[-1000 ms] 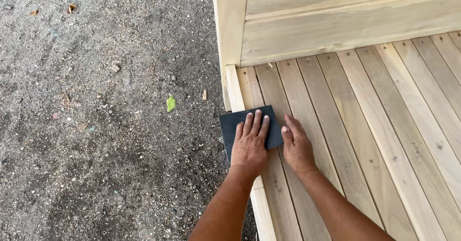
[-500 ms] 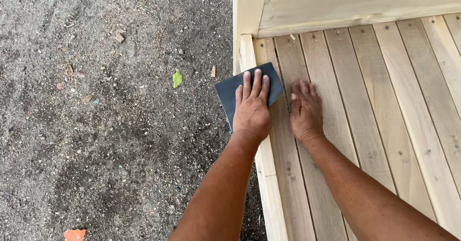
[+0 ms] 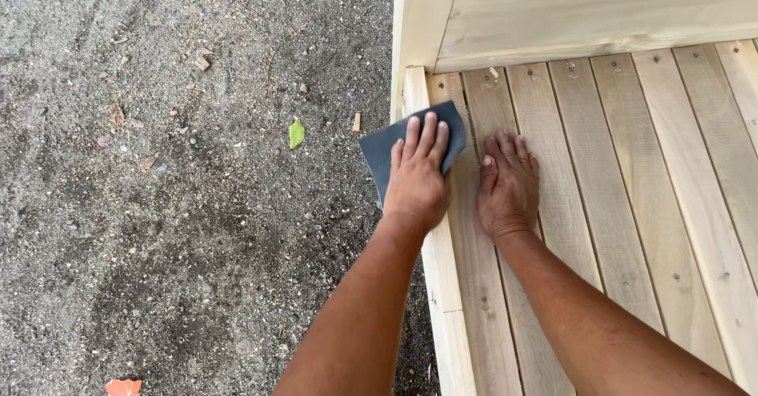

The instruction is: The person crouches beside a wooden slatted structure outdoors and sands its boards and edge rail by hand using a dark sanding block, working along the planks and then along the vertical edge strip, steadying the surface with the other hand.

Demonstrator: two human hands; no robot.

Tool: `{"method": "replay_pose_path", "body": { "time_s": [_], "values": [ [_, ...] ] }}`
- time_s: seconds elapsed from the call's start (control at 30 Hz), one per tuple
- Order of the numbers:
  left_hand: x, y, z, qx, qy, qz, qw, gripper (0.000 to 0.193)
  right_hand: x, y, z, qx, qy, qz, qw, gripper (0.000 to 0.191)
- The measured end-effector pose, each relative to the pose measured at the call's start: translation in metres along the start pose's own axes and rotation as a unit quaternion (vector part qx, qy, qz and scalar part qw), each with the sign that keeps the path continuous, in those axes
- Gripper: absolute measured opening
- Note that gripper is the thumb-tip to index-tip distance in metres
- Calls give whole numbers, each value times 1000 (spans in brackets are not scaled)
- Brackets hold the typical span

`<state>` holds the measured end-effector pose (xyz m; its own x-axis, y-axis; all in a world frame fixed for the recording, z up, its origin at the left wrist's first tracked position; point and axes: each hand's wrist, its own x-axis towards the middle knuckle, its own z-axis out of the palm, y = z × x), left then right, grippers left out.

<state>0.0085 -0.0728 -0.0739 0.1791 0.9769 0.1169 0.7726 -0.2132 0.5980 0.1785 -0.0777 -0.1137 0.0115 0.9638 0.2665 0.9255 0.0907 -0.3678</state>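
Note:
My left hand lies flat on a dark grey sheet of sandpaper, pressing it onto the left edge rail of a pale slatted wooden platform. The sheet overhangs the edge toward the ground. My right hand rests palm down on the slats just right of the sandpaper, fingers together, holding nothing. Both forearms reach in from the bottom of the view.
A raised wooden board and a corner post close off the platform's far side. Left of the edge lies gravelly dirt ground with a small green leaf, wood chips and an orange scrap.
The view has shifted, so the platform corner sits lower and more to the right. My left hand and the sandpaper have slid along the edge rail toward the corner post; my right hand followed.

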Motion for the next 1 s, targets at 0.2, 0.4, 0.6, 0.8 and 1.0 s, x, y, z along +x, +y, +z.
{"method": "replay_pose_path", "body": {
  "time_s": [0.2, 0.4, 0.6, 0.8, 1.0],
  "values": [
    [-58, 45, -26, 8, 15, -30, 999, 75, -2, 5, 6, 27, 57, -21, 998, 53],
    [-88, 38, 6, 34, -34, -10, 999, 70, -11, 3, 2, 41, 67, -20, 997, 48],
    [66, -8, 7, 136, -76, 18, 988, 65, -12, -12, -9, -2, 47, -2, 999, 43],
    [-4, 16, -19, 74, -51, 48, 995, 72, -12, -19, -12, -29, 43, -1, 999, 42],
    [-4, -10, -18, 22, -76, 83, 993, 58, -15, -18, -8, -40, 38, 7, 998, 43]
  ]
}}
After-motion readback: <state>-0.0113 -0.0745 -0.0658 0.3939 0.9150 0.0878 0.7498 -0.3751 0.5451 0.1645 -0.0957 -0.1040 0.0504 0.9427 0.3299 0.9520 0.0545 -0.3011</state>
